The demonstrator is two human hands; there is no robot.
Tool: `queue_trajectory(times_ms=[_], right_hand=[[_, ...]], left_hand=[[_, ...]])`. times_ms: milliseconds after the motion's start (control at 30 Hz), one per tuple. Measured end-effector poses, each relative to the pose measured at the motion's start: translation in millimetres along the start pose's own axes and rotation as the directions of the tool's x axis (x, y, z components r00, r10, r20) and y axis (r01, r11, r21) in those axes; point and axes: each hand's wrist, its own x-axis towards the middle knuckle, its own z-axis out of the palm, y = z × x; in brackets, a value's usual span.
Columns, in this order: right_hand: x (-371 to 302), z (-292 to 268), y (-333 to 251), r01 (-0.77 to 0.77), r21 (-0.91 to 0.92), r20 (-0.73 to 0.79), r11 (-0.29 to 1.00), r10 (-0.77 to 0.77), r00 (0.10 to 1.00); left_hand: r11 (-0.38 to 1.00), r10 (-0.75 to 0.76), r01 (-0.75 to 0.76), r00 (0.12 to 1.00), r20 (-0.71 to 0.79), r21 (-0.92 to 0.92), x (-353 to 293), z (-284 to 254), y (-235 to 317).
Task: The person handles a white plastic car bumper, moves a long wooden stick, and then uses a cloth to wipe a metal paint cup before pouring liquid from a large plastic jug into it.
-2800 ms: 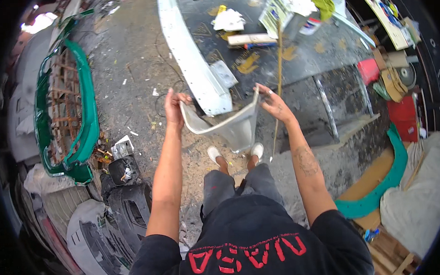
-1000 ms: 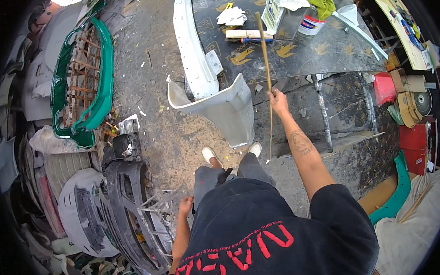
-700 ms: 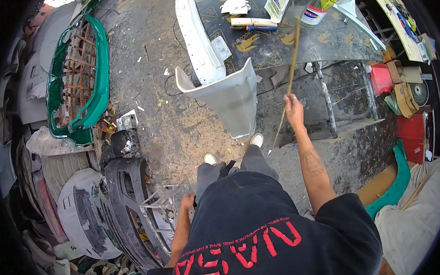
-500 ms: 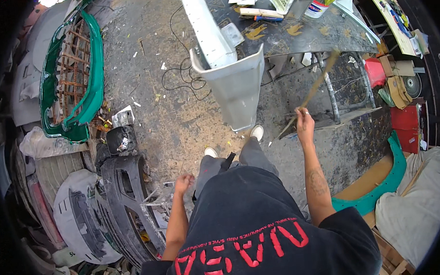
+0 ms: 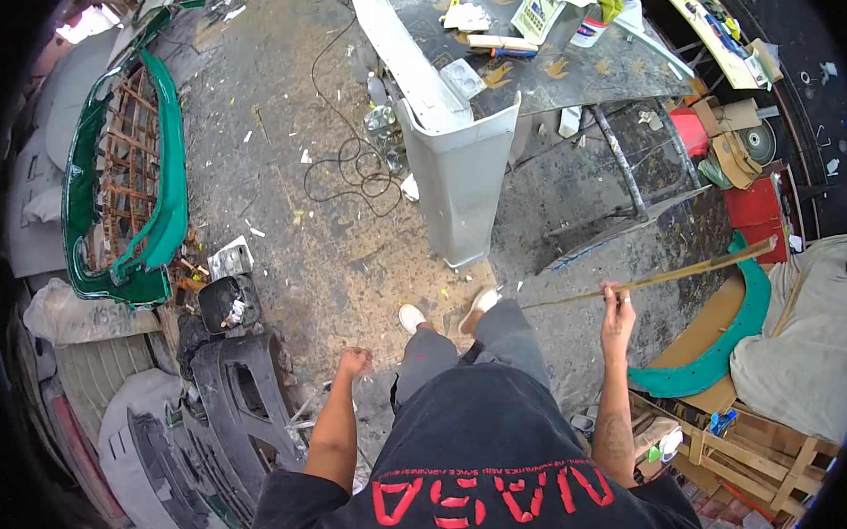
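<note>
My right hand [image 5: 618,320] is closed around a long, thin, brownish-yellow stick [image 5: 693,269]. The stick lies roughly level across the view, its broad end out to the right and its thin end near my right shoe. My left hand [image 5: 355,363] hangs low at my left side with the fingers curled, and nothing shows in it. Ahead of me a long grey-and-white car bumper [image 5: 460,187] rests against the table, its grey end toward my feet. Neither hand touches it.
A table [image 5: 595,77] with papers and a tub stands ahead on the right. A green bumper [image 5: 171,153] and dark bumpers [image 5: 245,390] line the left. A black cable [image 5: 320,160] coils on the floor. At right lie a curved green part [image 5: 756,307] and a wooden pallet [image 5: 763,458].
The stick has swung from steeply upright to nearly level, pointing right. My right hand has moved slightly right and lower in view. The view has shifted, and my feet have changed position.
</note>
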Motion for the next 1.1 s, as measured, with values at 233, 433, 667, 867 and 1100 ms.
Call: queue_trajectory(times_ms=[233, 433, 667, 867, 1100], right_hand=[[-30, 35, -34, 0.159, 0.131, 0.191, 0.979, -0.182, 0.964], [-43, 105, -73, 0.325, 0.255, 0.427, 0.911, -0.407, 0.807], [-52, 179, -136, 0.443, 0.479, 0.515, 0.758, -0.652, 0.557], [-72, 248, -205, 0.362, 0.592, 0.628, 0.719, -0.694, 0.352], [-35, 349, -118, 0.414, 0.231, 0.920, 0.881, -0.335, 0.201]], left_hand=[[0.954, 0.243, -0.238, 0.970, -0.008, 0.184, -3, 53, 136], [0.736, 0.651, -0.650, 0.756, 0.065, 0.189, -62, 88, 225], [0.749, 0.624, -0.578, 0.780, -0.051, 0.325, -103, 78, 262], [0.727, 0.686, -0.548, 0.604, -0.406, 0.414, -70, 8, 204], [0.877, 0.401, -0.478, 0.674, -0.620, 0.048, -85, -137, 174]])
